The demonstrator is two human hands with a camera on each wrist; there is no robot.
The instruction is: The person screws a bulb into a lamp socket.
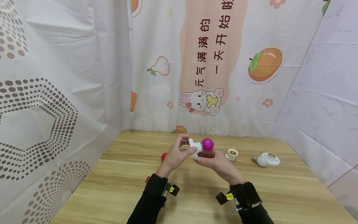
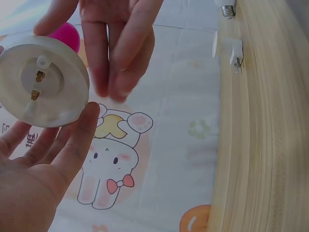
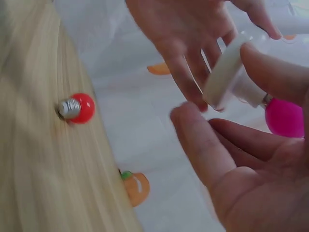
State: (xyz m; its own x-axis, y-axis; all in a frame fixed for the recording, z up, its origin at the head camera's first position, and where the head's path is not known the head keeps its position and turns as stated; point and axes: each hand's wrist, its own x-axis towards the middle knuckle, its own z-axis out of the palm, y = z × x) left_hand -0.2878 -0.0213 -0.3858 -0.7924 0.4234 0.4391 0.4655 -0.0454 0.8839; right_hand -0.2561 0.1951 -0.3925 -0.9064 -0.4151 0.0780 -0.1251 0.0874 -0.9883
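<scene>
My left hand grips the round base of a white lamp holder by its rim, raised above the table. A magenta bulb sits in the holder's socket and points to the right in the head view. Two brass-coloured contacts show on the base's underside in the left wrist view. My right hand is close beside the holder and bulb. In the right wrist view its thumb lies against the base's edge, while its other fingers are spread loosely, apart from the holder.
A red bulb lies on the wooden table, partly hidden by the left hand in the head view. To the right stand a small white lamp holder, a white bulb and another round holder. Printed curtains enclose the table.
</scene>
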